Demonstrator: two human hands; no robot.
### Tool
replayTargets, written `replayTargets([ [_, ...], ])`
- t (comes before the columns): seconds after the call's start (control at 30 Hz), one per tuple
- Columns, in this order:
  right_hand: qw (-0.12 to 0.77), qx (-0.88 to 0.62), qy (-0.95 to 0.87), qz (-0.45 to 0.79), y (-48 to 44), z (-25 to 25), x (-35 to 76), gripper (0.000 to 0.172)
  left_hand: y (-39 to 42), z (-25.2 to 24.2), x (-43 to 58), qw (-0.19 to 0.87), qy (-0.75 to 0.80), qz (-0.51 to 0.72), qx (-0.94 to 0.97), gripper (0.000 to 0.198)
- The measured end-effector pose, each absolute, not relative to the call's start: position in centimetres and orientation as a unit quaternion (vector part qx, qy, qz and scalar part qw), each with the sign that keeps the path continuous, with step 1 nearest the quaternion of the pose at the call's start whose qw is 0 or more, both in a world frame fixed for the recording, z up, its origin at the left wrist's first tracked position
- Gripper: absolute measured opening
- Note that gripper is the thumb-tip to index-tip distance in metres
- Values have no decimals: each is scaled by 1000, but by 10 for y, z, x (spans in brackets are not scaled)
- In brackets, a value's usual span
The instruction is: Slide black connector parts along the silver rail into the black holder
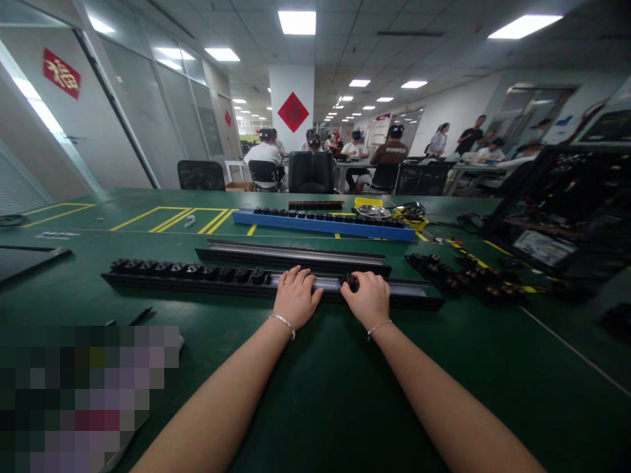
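Note:
A long black rail (414,293) with a silver channel lies across the green table (320,394) in front of me. Several black socket modules (187,269) sit in its left half. My left hand (294,297) rests on the rail with fingers curled over the silver channel, holding it down. My right hand (367,299) is closed on a small black socket module (351,282) at the rail, just right of the left hand. A pile of loose black modules (463,272) lies to the right of the rail.
A second empty black rail (290,253) lies behind the first. Farther back stand a blue rail with modules (325,223), a metal bowl (373,211) and a yellow tray. A dark rack (566,210) fills the right. Several seated people work at far tables.

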State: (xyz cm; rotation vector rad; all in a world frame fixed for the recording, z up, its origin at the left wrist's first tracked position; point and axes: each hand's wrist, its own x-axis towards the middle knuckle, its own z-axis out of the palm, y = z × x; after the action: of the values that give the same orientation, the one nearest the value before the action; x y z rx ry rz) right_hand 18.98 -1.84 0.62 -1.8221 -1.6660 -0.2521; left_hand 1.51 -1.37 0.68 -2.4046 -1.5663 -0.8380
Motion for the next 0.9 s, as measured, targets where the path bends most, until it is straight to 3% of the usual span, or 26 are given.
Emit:
replayTargets([
  [0.9, 305, -739, -597, -64, -22, 13, 207, 29, -12, 4, 13, 102, -516, -278, -804, 33],
])
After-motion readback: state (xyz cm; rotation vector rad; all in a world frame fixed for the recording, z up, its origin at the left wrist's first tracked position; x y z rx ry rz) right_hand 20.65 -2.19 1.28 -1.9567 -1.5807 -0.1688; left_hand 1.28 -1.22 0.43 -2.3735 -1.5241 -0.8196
